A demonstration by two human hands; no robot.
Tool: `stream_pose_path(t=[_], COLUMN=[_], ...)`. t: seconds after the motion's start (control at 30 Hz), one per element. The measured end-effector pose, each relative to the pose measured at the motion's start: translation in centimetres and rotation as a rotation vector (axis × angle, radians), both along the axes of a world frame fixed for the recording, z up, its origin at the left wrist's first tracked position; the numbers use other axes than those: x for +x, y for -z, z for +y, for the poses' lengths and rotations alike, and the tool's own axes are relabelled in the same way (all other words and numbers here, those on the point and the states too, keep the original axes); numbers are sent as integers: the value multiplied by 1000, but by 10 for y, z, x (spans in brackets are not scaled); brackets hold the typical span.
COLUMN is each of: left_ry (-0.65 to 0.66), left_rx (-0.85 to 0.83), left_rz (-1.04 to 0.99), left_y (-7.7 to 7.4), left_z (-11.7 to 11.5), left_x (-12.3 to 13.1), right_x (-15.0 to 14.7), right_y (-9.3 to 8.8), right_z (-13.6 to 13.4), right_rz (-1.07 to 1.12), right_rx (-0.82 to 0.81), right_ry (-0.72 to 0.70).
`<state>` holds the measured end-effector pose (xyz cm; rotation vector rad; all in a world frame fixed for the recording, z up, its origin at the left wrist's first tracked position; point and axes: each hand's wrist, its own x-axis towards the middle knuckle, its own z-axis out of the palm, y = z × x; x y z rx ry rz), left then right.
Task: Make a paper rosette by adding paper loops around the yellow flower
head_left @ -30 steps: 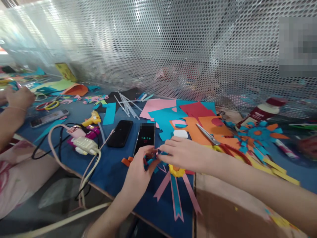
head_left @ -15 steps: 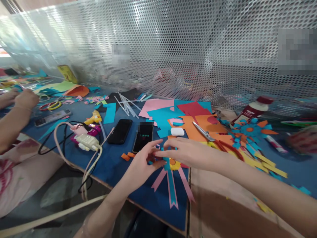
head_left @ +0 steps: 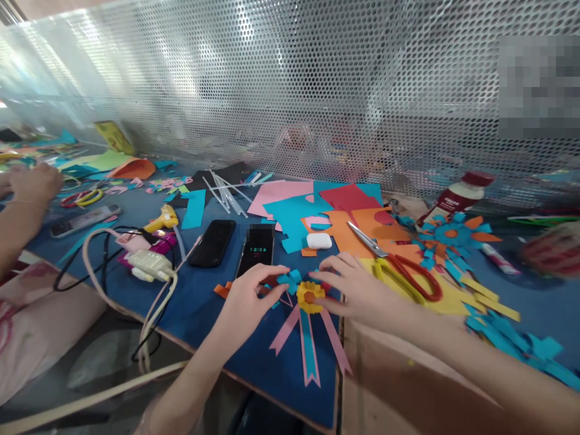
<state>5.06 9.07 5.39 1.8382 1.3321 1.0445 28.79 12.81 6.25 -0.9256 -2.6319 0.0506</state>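
Note:
A yellow paper flower (head_left: 310, 296) with an orange-brown middle lies near the table's front corner. Pink and blue paper ribbons (head_left: 310, 350) with notched ends hang down from it toward the front edge. At the flower's left, my left hand (head_left: 249, 299) has thumb and forefinger around a small curled blue paper piece (head_left: 290, 280). My right hand (head_left: 356, 289) reaches in from the right with fingers apart, its lower fingertips at the flower's right edge; whether they touch it I cannot tell. A bit of red paper shows partly behind those fingers.
Scissors (head_left: 401, 269) with red and yellow handles lie right of centre on paper sheets. Two phones (head_left: 212, 243), a white earbud case (head_left: 319, 241), a glue gun (head_left: 163, 218) and cables (head_left: 90, 266) surround the hands. A bottle (head_left: 457, 199) leans behind a blue paper flower (head_left: 453, 232). Another person's hand (head_left: 36, 184) works far left.
My hands have moved apart, uncovering the yellow flower. The blue paper piece now shows at my left fingertips. The view has shifted slightly, and the scissors' handles are more exposed.

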Motion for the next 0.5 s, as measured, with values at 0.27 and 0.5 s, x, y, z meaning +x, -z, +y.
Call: stream_pose_path(t=[0.27, 0.5], left_ry=[-66, -34], left_rx=[120, 157], left_rz=[239, 294], left_y=[11, 15], left_z=[3, 3], left_x=[-1, -1], right_x=[-9, -10], right_y=[12, 22], right_z=[-15, -18], right_rz=[-59, -27], right_rx=[-36, 68], right_ry=[-12, 18])
